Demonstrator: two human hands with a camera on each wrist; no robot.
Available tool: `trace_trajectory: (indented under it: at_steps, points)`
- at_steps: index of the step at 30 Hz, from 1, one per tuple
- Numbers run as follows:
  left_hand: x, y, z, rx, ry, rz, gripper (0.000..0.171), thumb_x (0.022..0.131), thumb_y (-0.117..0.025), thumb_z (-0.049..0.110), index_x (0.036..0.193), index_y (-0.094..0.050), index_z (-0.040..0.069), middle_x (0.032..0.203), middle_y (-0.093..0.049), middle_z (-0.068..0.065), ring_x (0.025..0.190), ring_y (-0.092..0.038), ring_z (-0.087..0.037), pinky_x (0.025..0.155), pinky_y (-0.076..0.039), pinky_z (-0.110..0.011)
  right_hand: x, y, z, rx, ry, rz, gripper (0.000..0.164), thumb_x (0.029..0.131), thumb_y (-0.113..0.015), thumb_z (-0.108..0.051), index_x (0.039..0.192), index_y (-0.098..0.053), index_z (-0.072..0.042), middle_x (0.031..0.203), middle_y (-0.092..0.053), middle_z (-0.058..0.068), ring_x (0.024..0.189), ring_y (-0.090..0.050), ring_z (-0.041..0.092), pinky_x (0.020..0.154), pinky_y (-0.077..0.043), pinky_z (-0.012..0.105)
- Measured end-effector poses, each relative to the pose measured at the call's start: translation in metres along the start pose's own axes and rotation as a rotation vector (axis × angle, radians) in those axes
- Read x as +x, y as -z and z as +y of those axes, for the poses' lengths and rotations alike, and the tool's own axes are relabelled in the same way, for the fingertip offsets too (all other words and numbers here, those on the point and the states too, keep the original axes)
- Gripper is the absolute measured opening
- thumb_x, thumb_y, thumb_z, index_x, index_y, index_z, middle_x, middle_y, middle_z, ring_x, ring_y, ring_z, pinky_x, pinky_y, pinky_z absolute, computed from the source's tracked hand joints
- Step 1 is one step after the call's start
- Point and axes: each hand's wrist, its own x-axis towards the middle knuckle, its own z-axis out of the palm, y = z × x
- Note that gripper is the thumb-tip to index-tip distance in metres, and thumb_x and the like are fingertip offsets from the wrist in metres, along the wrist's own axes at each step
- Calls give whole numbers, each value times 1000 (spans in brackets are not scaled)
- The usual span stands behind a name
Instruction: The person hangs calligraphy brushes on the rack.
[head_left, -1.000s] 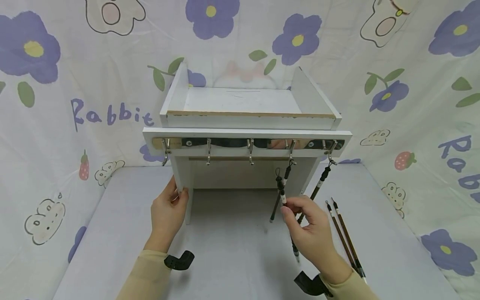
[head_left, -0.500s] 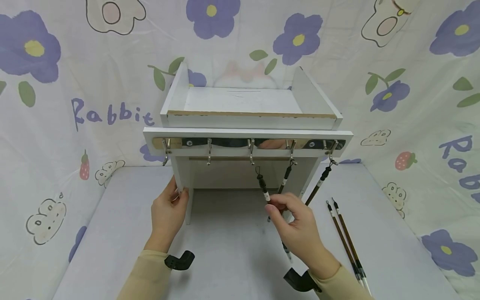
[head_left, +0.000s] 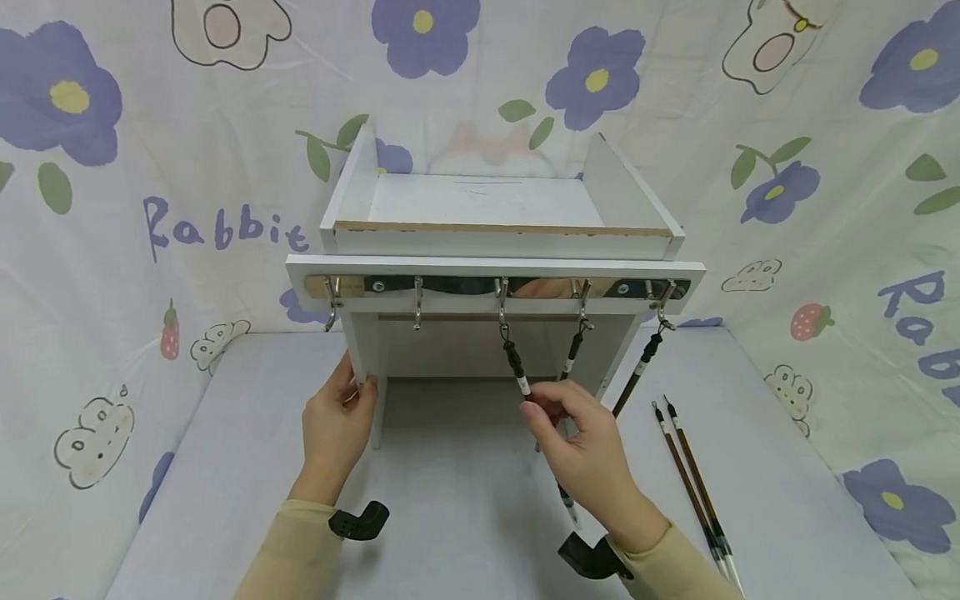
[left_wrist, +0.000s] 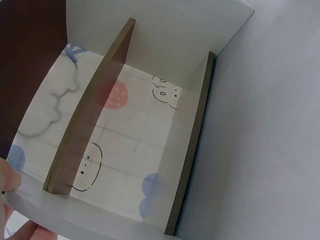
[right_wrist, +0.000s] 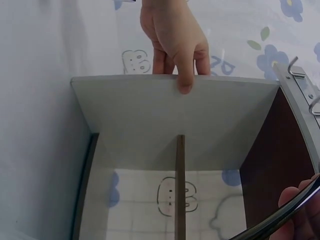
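My right hand (head_left: 583, 450) pinches a dark calligraphy brush (head_left: 514, 358) just below its white label, bristles down. The brush's cord loop meets the lower tip of the middle hook (head_left: 502, 305) on the white shelf's (head_left: 465, 267) metal rail. Two more brushes hang by their loops: one brush (head_left: 573, 350) from the hook to the right, another brush (head_left: 637, 368) from the far-right hook. My left hand (head_left: 337, 429) grips the shelf's left side panel (head_left: 366, 354), thumb inside and fingers outside, as the right wrist view shows. My right fingers (right_wrist: 287, 215) appear behind the blurred brush shaft (right_wrist: 280, 220) there.
Two brown brushes (head_left: 693, 483) lie on the white tabletop (head_left: 795, 500) right of my right hand. Bare are the far-left hook (head_left: 331, 304) and the hook (head_left: 417, 303) beside it. A patterned cloth (head_left: 825, 208) stands behind the shelf.
My right hand has carried the brush left and slightly up, from in front of the second hook from the right to the middle hook. The left hand has stayed still on the panel.
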Motion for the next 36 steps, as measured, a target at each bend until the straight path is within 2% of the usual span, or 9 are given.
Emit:
trace_trajectory:
  at_steps: [15,21,30,36]
  points:
    - [-1,1,2,8,0,-2,50,94,-61,17,143,-50,17,132,-60,-7,102,-66,-31,80,-56,-33,1,0,-1,8,-63,-21,19,86,-66,9,101,-67,-1,86,-62,7,76,-56,16,66,-49,22]
    - [-1,1,2,7,1,-3,50,95,-61,18,143,-50,16,133,-59,-7,103,-66,-32,80,-56,-34,0,-1,0,7,-61,-16,19,85,-66,11,101,-67,0,86,-62,7,75,-56,16,66,-49,22]
    - [-1,2,2,5,13,-8,51,94,-62,17,143,-50,18,132,-59,-6,102,-66,-31,80,-56,-34,-4,-10,29,-7,-75,-8,17,90,-68,-4,105,-68,-9,90,-63,-1,78,-57,14,66,-50,23]
    - [-1,1,0,-2,19,-12,50,95,-60,17,144,-49,17,133,-58,-7,103,-65,-32,80,-56,-34,-6,-14,35,-14,-101,-2,14,91,-68,-10,105,-68,-12,89,-63,-2,77,-57,13,65,-51,24]
